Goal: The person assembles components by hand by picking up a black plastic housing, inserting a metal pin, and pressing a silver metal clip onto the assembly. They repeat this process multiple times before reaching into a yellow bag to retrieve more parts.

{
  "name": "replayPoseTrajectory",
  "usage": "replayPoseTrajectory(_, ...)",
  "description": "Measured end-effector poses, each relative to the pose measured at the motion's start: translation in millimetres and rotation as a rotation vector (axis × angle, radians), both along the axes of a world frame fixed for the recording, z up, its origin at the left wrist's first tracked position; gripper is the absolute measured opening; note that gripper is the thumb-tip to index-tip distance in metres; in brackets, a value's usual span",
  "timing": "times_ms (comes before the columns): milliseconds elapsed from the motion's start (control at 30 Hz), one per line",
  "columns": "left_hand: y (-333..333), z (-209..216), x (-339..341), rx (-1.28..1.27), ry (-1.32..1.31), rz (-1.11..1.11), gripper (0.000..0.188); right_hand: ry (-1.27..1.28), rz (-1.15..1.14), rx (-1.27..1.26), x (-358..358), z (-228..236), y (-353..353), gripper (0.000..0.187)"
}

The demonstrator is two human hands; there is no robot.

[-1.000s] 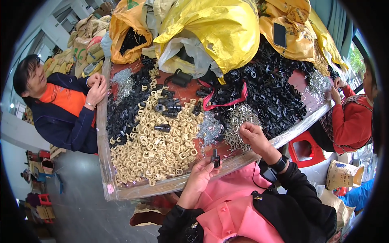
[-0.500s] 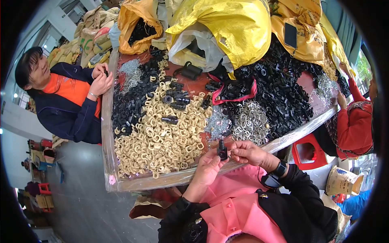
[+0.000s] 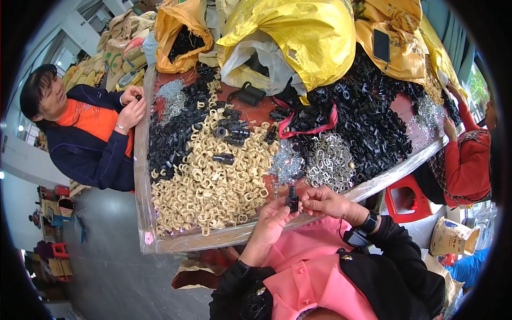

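Note:
At the table's near edge, my left hand (image 3: 271,221) grips a small black plastic fitting (image 3: 292,199) upright, its narrow end pointing up. My right hand (image 3: 329,204) is closed in a pinch right beside the fitting. Whatever lies between those fingertips is too small to make out. Just beyond my hands are a heap of bent silvery metal clips (image 3: 330,162) and a small pile of fine metal pieces (image 3: 288,162). A wide heap of beige plastic rings (image 3: 213,186) spreads to the left, with a few black cylindrical fittings (image 3: 233,133) on it.
A plastic-wrapped rim (image 3: 202,244) edges the table. Black parts (image 3: 368,122) cover its right side. Yellow sacks (image 3: 298,37) stand at the back, a phone (image 3: 381,45) on one. Co-workers sit at left (image 3: 93,133) and right (image 3: 466,165). A red stool (image 3: 409,200) stands nearby.
My hands keep nearly the same place and hold on the black fitting. The left co-worker's hands have shifted slightly lower.

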State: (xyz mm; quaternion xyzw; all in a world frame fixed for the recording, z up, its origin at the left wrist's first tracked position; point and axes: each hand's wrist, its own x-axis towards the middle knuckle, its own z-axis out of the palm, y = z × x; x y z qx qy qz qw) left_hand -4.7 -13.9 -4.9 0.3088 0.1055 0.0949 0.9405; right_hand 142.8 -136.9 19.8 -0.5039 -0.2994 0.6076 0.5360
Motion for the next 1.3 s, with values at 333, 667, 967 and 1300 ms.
replayPoseTrajectory(333,-4,-6,0,-0.052,0.065,0.142,0.023,-0.782,-0.169,0.343,-10,12,2,0.017)
replayPoseTrajectory(667,-9,-6,-4,-0.105,0.102,0.149,0.021,-1.140,-0.233,0.364,-18,4,2,0.011)
replayPoseTrajectory(967,-7,-3,-5,-0.081,0.083,0.130,0.022,-0.722,-0.159,0.189,-6,-6,1,0.011)
replayPoseTrajectory(1300,-6,-2,-6,-0.083,0.149,0.038,0.024,-0.848,-0.048,0.223,-3,29,2,0.009)
